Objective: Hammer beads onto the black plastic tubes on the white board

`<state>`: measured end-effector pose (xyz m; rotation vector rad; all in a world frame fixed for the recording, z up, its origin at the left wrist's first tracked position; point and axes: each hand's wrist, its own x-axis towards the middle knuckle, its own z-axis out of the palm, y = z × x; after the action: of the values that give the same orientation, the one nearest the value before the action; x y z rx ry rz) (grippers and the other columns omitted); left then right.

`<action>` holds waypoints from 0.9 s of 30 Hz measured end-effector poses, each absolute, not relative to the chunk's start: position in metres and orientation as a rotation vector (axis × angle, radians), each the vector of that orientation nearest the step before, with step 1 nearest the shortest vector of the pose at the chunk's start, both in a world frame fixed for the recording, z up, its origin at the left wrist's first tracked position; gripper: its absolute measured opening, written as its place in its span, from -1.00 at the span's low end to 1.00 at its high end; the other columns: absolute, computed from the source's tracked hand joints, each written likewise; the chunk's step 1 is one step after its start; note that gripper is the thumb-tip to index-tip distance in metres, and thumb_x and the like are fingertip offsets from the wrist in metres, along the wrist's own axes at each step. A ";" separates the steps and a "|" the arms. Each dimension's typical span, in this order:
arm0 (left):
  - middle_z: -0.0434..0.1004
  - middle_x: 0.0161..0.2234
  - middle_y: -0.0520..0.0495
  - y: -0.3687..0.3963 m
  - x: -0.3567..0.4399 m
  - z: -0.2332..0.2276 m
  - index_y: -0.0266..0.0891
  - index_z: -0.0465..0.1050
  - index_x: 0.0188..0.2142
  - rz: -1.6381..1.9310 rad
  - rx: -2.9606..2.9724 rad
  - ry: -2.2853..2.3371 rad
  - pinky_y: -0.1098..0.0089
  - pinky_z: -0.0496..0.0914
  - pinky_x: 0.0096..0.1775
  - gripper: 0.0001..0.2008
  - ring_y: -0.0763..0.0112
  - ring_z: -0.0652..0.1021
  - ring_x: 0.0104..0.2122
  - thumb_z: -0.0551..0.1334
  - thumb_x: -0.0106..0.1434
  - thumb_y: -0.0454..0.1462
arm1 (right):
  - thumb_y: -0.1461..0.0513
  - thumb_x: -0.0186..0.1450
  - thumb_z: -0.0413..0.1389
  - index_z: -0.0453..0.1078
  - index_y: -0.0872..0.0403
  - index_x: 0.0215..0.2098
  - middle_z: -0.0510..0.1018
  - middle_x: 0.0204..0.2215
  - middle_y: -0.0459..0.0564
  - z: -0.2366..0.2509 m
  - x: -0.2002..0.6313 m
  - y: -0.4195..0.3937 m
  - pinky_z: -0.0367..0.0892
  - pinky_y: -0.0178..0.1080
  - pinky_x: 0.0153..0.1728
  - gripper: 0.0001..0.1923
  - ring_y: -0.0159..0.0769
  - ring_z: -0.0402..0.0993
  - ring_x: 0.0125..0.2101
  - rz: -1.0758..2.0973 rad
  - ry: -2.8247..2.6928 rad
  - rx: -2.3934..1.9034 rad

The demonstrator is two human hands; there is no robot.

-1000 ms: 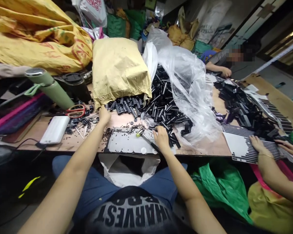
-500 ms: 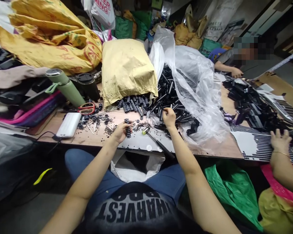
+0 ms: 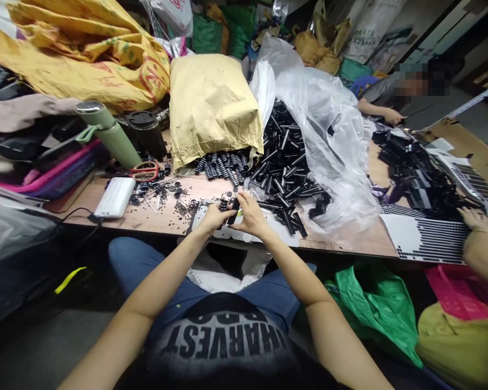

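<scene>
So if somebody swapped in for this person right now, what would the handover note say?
Left hand: holds a ribbed black piece at the table edge.
Right hand: holds a smooth black tube; the two parts meet between the hands.
Supply: ribbed pieces spill from the tan paper bag; smooth tubes lie heaped on the clear plastic bag.
Done: one part picked from each pile.
Left: whether they are joined yet cannot be told; both heaps remain large.
A neighbour's hand works at the right.

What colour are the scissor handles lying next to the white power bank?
The scissor handles are red, seen in the head view, just behind the power bank.
</scene>
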<state>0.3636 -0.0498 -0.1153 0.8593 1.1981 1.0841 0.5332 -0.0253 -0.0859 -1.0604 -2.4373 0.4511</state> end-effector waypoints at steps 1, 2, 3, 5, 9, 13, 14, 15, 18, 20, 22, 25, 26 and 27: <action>0.28 -0.66 0.12 -0.049 0.363 -0.119 -0.29 0.37 -0.29 1.092 0.883 1.185 0.53 0.09 -0.68 -0.59 0.57 0.24 -0.74 0.40 -0.02 -0.08 | 0.10 -0.02 0.35 -0.06 0.17 0.34 0.13 0.26 0.31 -0.088 0.532 -0.027 0.07 0.11 0.26 0.09 0.08 0.04 0.28 0.472 -2.420 -1.085; 0.32 -0.60 0.09 -0.049 0.363 -0.123 -0.28 0.36 -0.21 1.108 0.906 1.166 0.52 0.11 -0.68 -0.57 0.56 0.25 -0.74 0.33 0.07 -0.03 | 0.10 -0.02 0.35 -0.08 0.17 0.35 0.12 0.26 0.31 -0.091 0.531 -0.029 0.05 0.11 0.27 0.10 0.07 0.02 0.29 0.500 -2.392 -1.106; 0.37 -0.53 0.05 -0.049 0.362 -0.128 -0.26 0.34 -0.14 1.132 0.943 1.159 0.50 0.15 -0.66 -0.57 0.54 0.28 -0.71 0.25 0.15 0.00 | 0.10 -0.02 0.35 -0.11 0.17 0.35 0.09 0.27 0.32 -0.096 0.532 -0.033 0.03 0.11 0.28 0.12 0.06 -0.01 0.30 0.539 -2.362 -1.122; 0.45 -0.36 -0.06 -0.049 0.360 -0.139 -0.25 0.30 -0.07 1.176 1.126 1.238 0.42 0.31 -0.54 -0.61 0.45 0.42 -0.57 0.13 0.26 -0.03 | 0.06 -0.02 0.35 -0.15 0.17 0.36 0.06 0.28 0.32 -0.107 0.537 -0.044 0.02 0.09 0.29 0.15 0.04 -0.05 0.32 0.666 -2.320 -1.141; 0.45 -0.10 -0.32 -0.061 0.358 -0.162 -0.33 0.37 -0.02 1.010 1.796 1.679 0.11 0.34 -0.04 -0.66 0.06 0.46 -0.07 0.15 0.27 -0.20 | -0.02 -0.04 0.36 -0.10 0.14 0.34 0.11 0.26 0.34 -0.136 0.556 -0.069 0.09 0.11 0.25 0.15 0.05 0.06 0.29 0.939 -2.311 -1.224; 0.45 -0.10 -0.36 -0.084 0.350 -0.176 -0.33 0.39 0.05 0.824 2.050 1.856 0.02 0.29 -0.02 -0.65 -0.03 0.42 -0.04 0.12 0.29 -0.27 | 0.00 -0.06 0.38 -0.04 0.21 0.31 0.12 0.25 0.43 -0.159 0.573 -0.075 0.04 0.17 0.25 0.13 0.14 0.04 0.29 0.819 -2.243 -1.437; 0.47 -0.12 -0.32 -0.088 0.347 -0.177 -0.31 0.41 0.01 0.893 2.033 1.821 0.06 0.30 -0.01 -0.68 0.02 0.43 -0.06 0.13 0.29 -0.26 | 0.02 -0.07 0.39 -0.04 0.22 0.31 0.11 0.25 0.44 -0.162 0.576 -0.073 0.04 0.18 0.25 0.13 0.15 0.03 0.29 0.770 -2.229 -1.468; 0.49 -0.15 -0.28 -0.090 0.344 -0.176 -0.28 0.44 -0.03 1.004 1.984 1.767 0.10 0.31 -0.01 -0.71 0.08 0.45 -0.08 0.15 0.29 -0.24 | 0.03 -0.07 0.39 -0.03 0.23 0.31 0.12 0.25 0.44 -0.164 0.577 -0.072 0.05 0.18 0.24 0.13 0.16 0.03 0.29 0.731 -2.220 -1.488; 0.50 -0.21 -0.16 -0.086 0.341 -0.166 -0.23 0.48 -0.19 1.394 1.675 1.613 0.23 0.34 -0.02 -0.76 0.22 0.48 -0.14 0.27 0.22 -0.14 | 0.02 -0.09 0.40 -0.01 0.20 0.30 0.15 0.24 0.41 -0.160 0.577 -0.069 0.07 0.19 0.23 0.13 0.17 0.05 0.28 0.683 -2.209 -1.498; 0.49 -0.23 -0.13 -0.077 0.345 -0.155 -0.23 0.47 -0.22 1.549 1.411 1.488 0.28 0.35 -0.03 -0.73 0.28 0.49 -0.16 0.30 0.19 -0.10 | 0.00 -0.07 0.39 -0.04 0.17 0.32 0.14 0.25 0.39 -0.153 0.575 -0.070 0.05 0.18 0.25 0.14 0.14 0.04 0.29 0.702 -2.204 -1.454; 0.47 -0.26 -0.09 -0.067 0.353 -0.143 -0.23 0.43 -0.16 1.605 1.157 1.305 0.34 0.38 -0.09 -0.69 0.36 0.50 -0.22 0.27 0.22 -0.07 | -0.02 -0.04 0.37 -0.10 0.13 0.34 0.09 0.27 0.35 -0.145 0.572 -0.072 0.03 0.15 0.27 0.16 0.10 0.00 0.31 0.747 -2.202 -1.383; 0.42 -0.34 -0.02 -0.059 0.366 -0.123 -0.20 0.34 -0.02 1.598 0.814 1.060 0.42 0.40 -0.30 -0.61 0.49 0.45 -0.43 0.17 0.29 -0.01 | -0.03 -0.03 0.37 -0.21 0.07 0.37 0.00 0.30 0.32 -0.133 0.570 -0.076 0.06 0.14 0.27 0.21 0.06 -0.08 0.33 0.846 -2.191 -1.294; 0.40 -0.37 0.00 -0.059 0.368 -0.117 -0.20 0.33 -0.01 1.587 0.724 1.017 0.45 0.38 -0.39 -0.59 0.51 0.42 -0.49 0.15 0.29 0.01 | -0.02 -0.04 0.37 -0.23 0.06 0.38 -0.03 0.30 0.32 -0.129 0.570 -0.077 0.09 0.13 0.26 0.23 0.06 -0.09 0.34 0.885 -2.182 -1.269; 0.38 -0.39 0.01 -0.059 0.370 -0.111 -0.20 0.33 -0.03 1.567 0.655 0.986 0.48 0.34 -0.47 -0.58 0.54 0.39 -0.54 0.15 0.28 0.03 | -0.02 -0.04 0.38 -0.24 0.05 0.38 -0.05 0.30 0.31 -0.126 0.569 -0.078 0.12 0.12 0.25 0.23 0.06 -0.09 0.33 0.924 -2.173 -1.242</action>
<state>0.3702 -0.0590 -0.1111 0.6553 0.9862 1.5674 0.5693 -0.0781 -0.1256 -1.2421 -2.1733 0.9242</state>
